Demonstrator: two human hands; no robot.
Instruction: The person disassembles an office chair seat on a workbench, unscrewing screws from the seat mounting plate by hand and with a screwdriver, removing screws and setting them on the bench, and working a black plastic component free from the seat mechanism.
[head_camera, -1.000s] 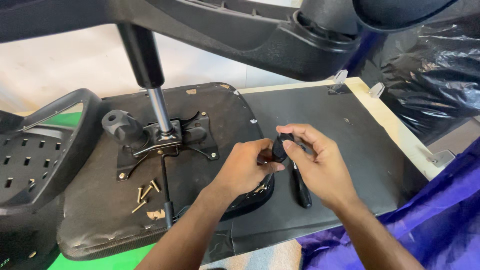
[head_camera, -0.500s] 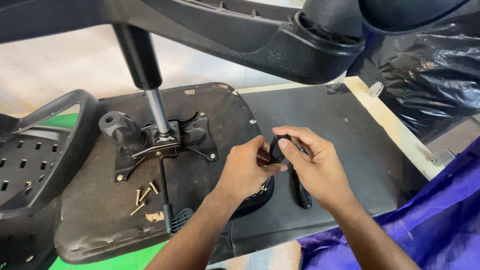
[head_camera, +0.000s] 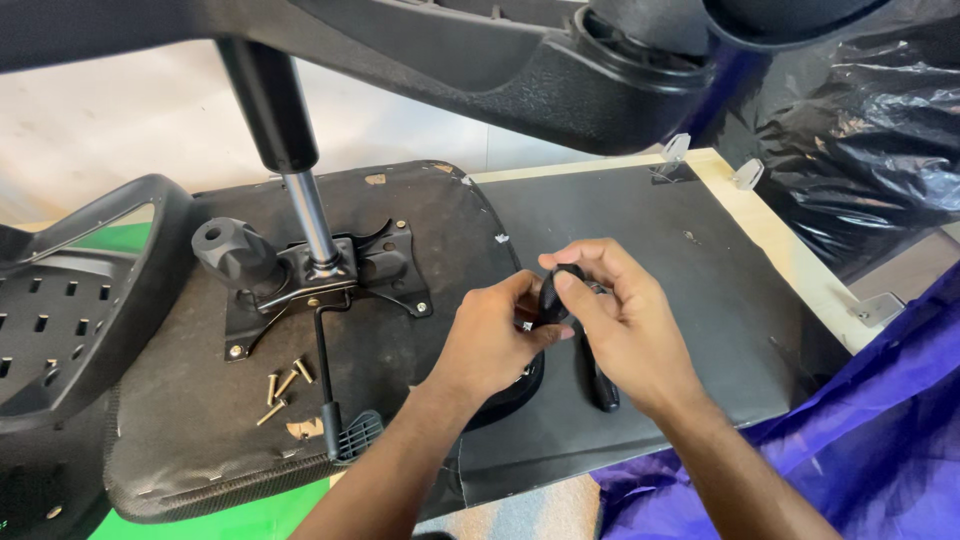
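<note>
Both of my hands meet over the middle of an upturned chair seat. My left hand and my right hand pinch a small rounded black part between their fingers. It is mostly covered, so I cannot tell what kind of part it is. A black tool handle lies on the dark board just under my right hand. A round black piece sits partly hidden below my left wrist.
The seat underside carries a metal mechanism plate with a gas cylinder, a black knob and a lever. Several brass screws lie loose. A black star base looms overhead. Black plastic sheeting is at right, purple fabric at lower right.
My hands and the small black part have drifted slightly left, and my right fingers have curled further over the part. Nothing else has moved.
</note>
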